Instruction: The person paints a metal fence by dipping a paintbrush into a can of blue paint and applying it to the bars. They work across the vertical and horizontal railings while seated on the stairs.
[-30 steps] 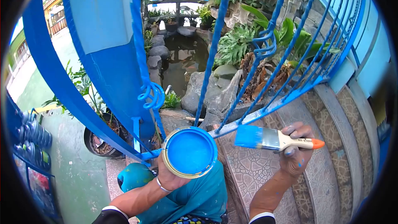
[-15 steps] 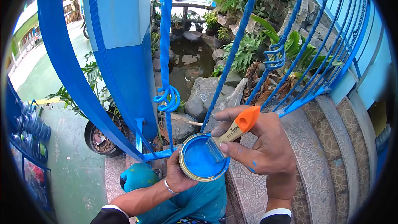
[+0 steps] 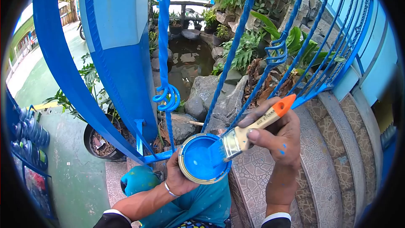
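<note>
My left hand (image 3: 179,175) is closed around the side of an open paint can (image 3: 183,169) holding bright blue paint (image 3: 201,158). A bracelet circles that wrist. In my right hand (image 3: 276,137) is a flat paintbrush (image 3: 258,126) with an orange-tipped wooden handle and a metal band. Its bristles are coated blue and rest at the right inner rim of the can, tilted down to the left. Blue specks mark my right thumb. Just beyond the can stands a twisted blue iron bar (image 3: 165,59) with a scroll near its lower end.
Blue railing bars (image 3: 238,38) rise in front of me, beside a blue pillar (image 3: 122,71). Behind them lie rocks (image 3: 211,93) and a pond (image 3: 192,57). Curved stone steps (image 3: 316,152) descend at right. A potted plant (image 3: 101,139) and water jugs (image 3: 33,131) stand left.
My right hand has drawn the brush up and to the right, from inside the can to its rim, showing more of the metal band. The can has barely moved.
</note>
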`<state>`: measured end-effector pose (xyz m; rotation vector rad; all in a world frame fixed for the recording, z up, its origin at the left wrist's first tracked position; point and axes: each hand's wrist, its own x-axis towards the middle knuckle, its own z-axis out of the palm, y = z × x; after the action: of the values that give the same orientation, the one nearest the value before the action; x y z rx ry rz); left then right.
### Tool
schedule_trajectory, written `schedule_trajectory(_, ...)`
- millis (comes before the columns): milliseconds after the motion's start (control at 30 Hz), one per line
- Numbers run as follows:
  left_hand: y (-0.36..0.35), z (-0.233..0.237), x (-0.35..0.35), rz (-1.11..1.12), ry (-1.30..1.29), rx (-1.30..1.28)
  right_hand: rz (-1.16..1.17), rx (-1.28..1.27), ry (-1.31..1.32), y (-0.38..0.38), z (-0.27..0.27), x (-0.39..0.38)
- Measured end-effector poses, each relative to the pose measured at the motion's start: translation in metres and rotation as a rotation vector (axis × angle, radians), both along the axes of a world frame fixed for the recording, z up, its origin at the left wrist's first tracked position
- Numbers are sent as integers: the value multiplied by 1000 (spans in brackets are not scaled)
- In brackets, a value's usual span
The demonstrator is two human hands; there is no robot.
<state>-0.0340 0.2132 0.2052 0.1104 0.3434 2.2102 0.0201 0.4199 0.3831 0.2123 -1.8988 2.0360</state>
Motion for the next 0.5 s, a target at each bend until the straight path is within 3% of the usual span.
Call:
schedule_trajectory(100,-1,-10,-5,-50,-15,-6,-1,-118,67,16,-19,5)
schedule_trajectory(200,0,-9,-5,-47,24,11,-61,-101,193,22,-37,8)
schedule_trajectory(333,0,-17,-4,-2,20,21,-106,-49,175,26,-34,24)
schedule_trajectory(433,3,-22,-4,16,-113,89,-214,24,305,39,-43,31)
schedule_trajectory(500,0,-33,-7,-13,-132,33,-290,-166,375,42,-58,41)
